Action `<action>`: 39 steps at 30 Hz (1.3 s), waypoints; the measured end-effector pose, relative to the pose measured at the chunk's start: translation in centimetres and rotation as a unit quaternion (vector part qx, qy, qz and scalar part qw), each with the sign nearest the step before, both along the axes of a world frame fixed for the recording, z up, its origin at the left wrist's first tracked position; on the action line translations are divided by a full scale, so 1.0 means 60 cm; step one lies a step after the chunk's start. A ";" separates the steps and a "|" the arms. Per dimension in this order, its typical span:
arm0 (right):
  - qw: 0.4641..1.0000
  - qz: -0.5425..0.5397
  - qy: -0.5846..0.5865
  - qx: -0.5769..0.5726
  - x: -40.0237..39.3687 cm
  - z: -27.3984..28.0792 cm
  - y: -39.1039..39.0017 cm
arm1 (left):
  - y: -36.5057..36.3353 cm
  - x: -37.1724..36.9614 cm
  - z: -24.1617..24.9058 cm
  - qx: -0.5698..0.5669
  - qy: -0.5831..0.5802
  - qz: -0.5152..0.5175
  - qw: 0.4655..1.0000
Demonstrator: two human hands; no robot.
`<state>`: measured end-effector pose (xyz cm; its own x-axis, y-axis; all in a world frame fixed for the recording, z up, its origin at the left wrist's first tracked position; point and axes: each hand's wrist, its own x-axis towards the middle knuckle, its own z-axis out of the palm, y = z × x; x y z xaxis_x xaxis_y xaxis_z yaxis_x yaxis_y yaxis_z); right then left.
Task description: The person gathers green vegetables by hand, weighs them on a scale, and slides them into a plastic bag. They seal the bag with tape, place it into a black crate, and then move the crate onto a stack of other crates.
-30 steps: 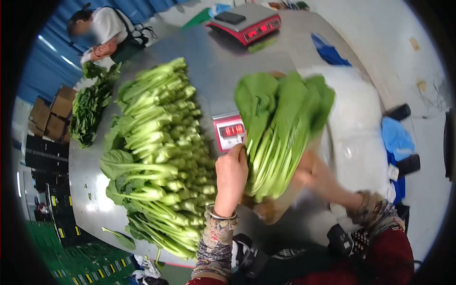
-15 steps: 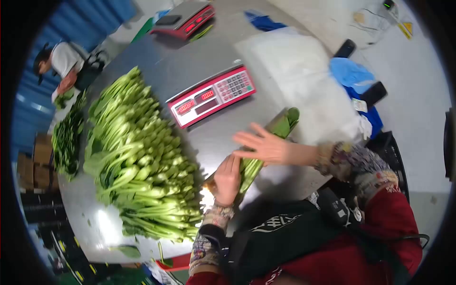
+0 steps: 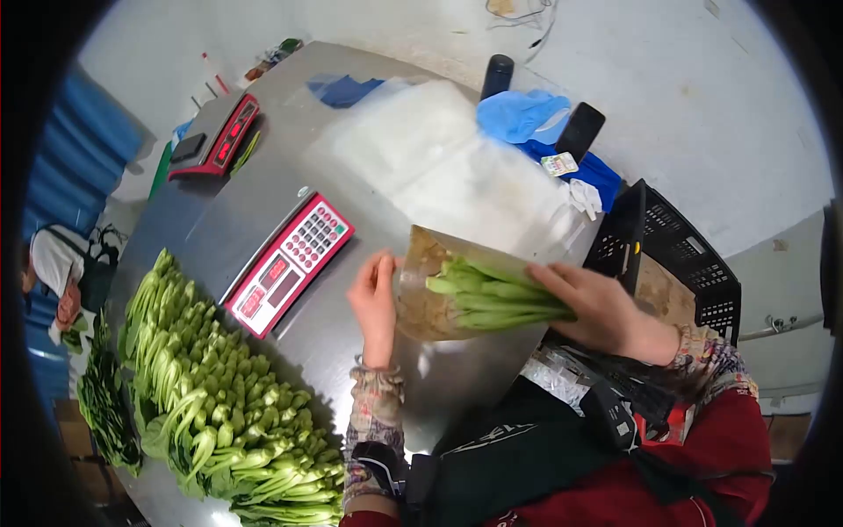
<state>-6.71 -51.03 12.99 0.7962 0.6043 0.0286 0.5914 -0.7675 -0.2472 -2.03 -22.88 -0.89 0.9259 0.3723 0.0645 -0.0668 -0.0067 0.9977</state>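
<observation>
Since the earlier frame, R hand went from spread over the greens bunch to clamped round its right end; bunch is above the table's near part, stem ends left, in or against a brown sleeve, can't tell which. Loose R grip = stems might slide out; L hand tugging hard might tear the sleeve. L fingertips nearly together at sleeve's left edge, grip unclear. Red scale further left, w/ greens heap beyond.

Blue curtain, black bottle, pale wall
</observation>
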 end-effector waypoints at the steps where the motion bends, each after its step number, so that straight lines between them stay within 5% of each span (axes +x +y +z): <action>1: 0.999 -0.022 0.009 0.023 0.011 0.029 -0.014 | -0.021 0.032 0.001 -0.022 -0.018 -0.018 0.999; 3: 0.988 -0.085 0.072 0.109 0.029 0.058 -0.055 | -0.058 0.079 -0.007 -0.065 -0.051 -0.050 0.995; 7: 0.916 -0.265 0.191 0.232 0.042 0.074 -0.128 | -0.165 0.101 -0.039 0.157 -0.060 -0.089 0.982; 10: 0.922 -0.262 0.148 0.244 0.028 0.033 -0.196 | -0.257 0.102 -0.062 0.338 -0.142 -0.094 0.926; 13: 0.920 -0.280 0.181 0.204 0.007 0.037 -0.219 | -0.265 0.123 -0.146 0.377 -0.133 -0.116 0.909; 15: 0.915 -0.293 0.218 0.173 -0.001 0.046 -0.231 | -0.248 0.135 -0.126 0.392 -0.118 -0.135 0.902; 18: 0.914 -0.276 0.253 0.153 -0.011 0.058 -0.233 | -0.214 0.140 -0.018 0.303 -0.195 -0.037 0.932; 21: 0.968 -0.145 0.183 0.093 -0.011 0.005 -0.222 | -0.159 0.155 -0.127 0.366 -0.016 -0.319 0.874; 24: 0.971 -0.116 0.208 0.017 0.020 0.007 -0.166 | -0.170 0.151 -0.049 0.265 -0.068 -0.134 0.953; 26: 0.965 -0.122 0.232 -0.026 0.049 -0.012 -0.138 | -0.176 0.126 -0.002 0.256 -0.108 -0.125 0.952; 29: 0.964 -0.155 0.197 0.091 0.078 -0.063 -0.119 | -0.181 0.089 0.025 0.264 -0.176 -0.109 0.942; 32: 0.964 -0.210 0.145 0.072 0.076 -0.082 -0.061 | -0.211 0.032 0.081 0.339 -0.258 -0.069 0.902; 35: 0.932 -0.047 0.076 0.352 0.076 -0.184 -0.046 | -0.277 -0.066 0.128 0.264 -0.367 -0.186 0.872; 36: 0.963 -0.162 0.065 0.205 0.048 -0.127 -0.008 | -0.291 -0.101 0.139 0.190 -0.406 -0.346 0.824; 37: 0.957 -0.167 0.075 0.223 0.043 -0.135 0.003 | -0.289 -0.137 0.149 0.209 -0.482 -0.351 0.775; 38: 0.952 -0.171 0.085 0.241 0.041 -0.142 0.013 | -0.280 -0.170 0.146 0.215 -0.484 -0.346 0.774; 39: 0.954 -0.157 0.082 0.242 0.030 -0.138 0.021 | -0.236 -0.178 0.140 0.221 -0.436 -0.262 0.832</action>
<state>-4.94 -49.79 4.71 0.9537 0.2827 0.1026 0.2734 -0.6726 -0.6876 -12.71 -37.03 7.53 0.4835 -0.3063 0.8200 -0.8731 -0.1013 0.4770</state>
